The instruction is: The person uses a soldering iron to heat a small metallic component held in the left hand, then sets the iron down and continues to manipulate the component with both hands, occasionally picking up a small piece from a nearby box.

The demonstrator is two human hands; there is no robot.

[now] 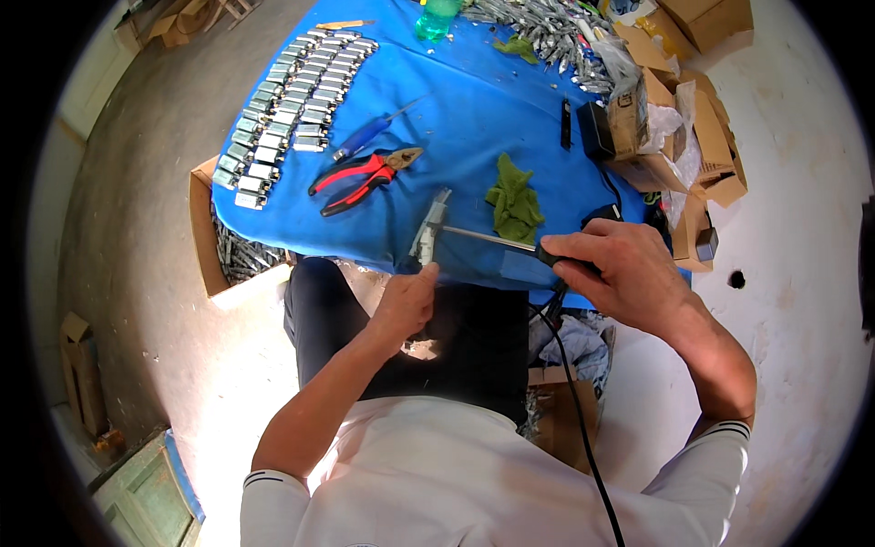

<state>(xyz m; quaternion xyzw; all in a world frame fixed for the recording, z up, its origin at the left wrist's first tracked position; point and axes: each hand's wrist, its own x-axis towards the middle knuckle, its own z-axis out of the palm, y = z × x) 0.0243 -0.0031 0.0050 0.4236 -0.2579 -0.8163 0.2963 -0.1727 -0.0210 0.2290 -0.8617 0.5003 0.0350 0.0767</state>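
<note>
My left hand (401,310) is closed around the lower end of a narrow grey-and-white metal piece (428,232), held upright at the table's near edge. My right hand (629,269) grips the dark handle of a screwdriver (488,239). Its long thin shaft points left, and the tip meets the side of the metal piece; whether it sits in a gap there is too small to tell. A crumpled green cloth (515,199) lies just beyond the shaft. Pliers with red and black handles (357,182) and a blue-handled screwdriver (365,137) rest farther left.
Rows of small metal parts (292,105) line the left of the blue-covered table (456,109). A heap of grey pieces (556,41) and a green bottle (437,18) are at the back. Cardboard boxes (711,137) crowd the right. A black cable (583,419) hangs beside my lap.
</note>
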